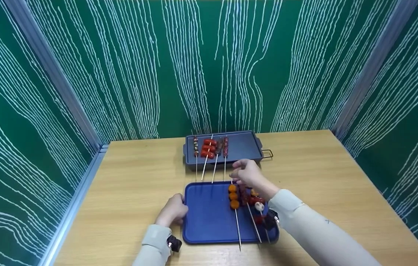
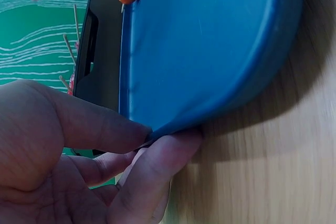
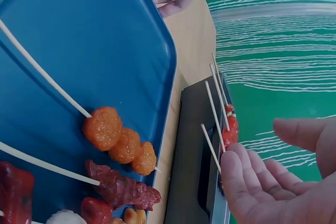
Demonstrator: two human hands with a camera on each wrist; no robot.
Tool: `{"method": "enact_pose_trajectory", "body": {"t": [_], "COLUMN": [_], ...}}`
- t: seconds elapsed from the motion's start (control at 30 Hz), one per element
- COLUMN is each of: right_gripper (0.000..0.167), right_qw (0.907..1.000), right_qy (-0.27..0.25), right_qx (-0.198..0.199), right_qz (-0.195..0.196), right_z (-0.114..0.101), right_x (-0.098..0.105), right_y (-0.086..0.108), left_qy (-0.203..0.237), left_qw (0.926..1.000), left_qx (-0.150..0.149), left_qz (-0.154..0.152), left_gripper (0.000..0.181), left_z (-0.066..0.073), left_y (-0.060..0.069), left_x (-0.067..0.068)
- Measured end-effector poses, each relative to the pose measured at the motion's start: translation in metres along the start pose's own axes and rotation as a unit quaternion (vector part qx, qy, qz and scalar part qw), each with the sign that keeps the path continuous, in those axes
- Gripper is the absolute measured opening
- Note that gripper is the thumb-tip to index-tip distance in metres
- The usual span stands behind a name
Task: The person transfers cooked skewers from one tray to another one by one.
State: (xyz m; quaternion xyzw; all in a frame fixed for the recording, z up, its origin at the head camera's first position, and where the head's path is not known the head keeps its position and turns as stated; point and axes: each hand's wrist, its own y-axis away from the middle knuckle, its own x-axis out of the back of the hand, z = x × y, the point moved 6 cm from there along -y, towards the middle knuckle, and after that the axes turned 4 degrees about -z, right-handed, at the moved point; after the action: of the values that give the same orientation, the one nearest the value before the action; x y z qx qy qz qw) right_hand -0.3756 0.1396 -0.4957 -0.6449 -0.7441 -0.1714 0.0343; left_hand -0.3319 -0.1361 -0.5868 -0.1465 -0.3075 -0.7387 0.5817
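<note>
My left hand (image 1: 173, 210) pinches the left rim of a blue tray (image 1: 207, 218); the left wrist view shows the thumb above the rim and fingers below. On the tray's right half lie a skewer of orange balls (image 1: 234, 196), a dark red meat skewer (image 3: 113, 182) and a mixed skewer with a white piece (image 1: 259, 206), partly hidden by my right arm. My right hand (image 1: 250, 175) hovers near the tray's far edge, holding nothing; its fingers are loosely bent in the right wrist view. Just beyond it stands a dark grill pan (image 1: 244, 146).
Several skewers rest on the grill pan's left half, including one with red pieces (image 1: 208, 148), their sticks jutting over its near edge. A wire handle (image 1: 268, 153) sticks out at its right. Green patterned walls (image 1: 209, 74) enclose the wooden table (image 1: 127, 199) at the back and sides.
</note>
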Motion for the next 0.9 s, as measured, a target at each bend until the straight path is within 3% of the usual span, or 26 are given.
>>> {"method": "enact_pose_trajectory", "body": {"t": [0.4, 0.7, 0.9], "right_gripper": [0.05, 0.051, 0.053], "right_qw": [0.9987, 0.999, 0.9975], "right_qy": [-0.035, -0.031, -0.059], "right_qx": [0.037, 0.027, 0.025], "right_qz": [-0.004, 0.015, 0.03], "right_z": [0.004, 0.014, 0.02], "right_x": [-0.007, -0.009, -0.014], "right_y": [-0.012, -0.026, -0.034], "left_qy": [0.003, -0.007, -0.007], "left_qw": [1.0, 0.9999, 0.9999], "left_qx": [0.005, 0.0, 0.0], "left_qz": [0.002, 0.008, 0.01], "left_gripper": [0.017, 0.017, 0.015], "left_z": [-0.001, -0.002, -0.003], "left_y": [-0.003, -0.002, -0.002], "left_x": [0.0, 0.0, 0.001]}}
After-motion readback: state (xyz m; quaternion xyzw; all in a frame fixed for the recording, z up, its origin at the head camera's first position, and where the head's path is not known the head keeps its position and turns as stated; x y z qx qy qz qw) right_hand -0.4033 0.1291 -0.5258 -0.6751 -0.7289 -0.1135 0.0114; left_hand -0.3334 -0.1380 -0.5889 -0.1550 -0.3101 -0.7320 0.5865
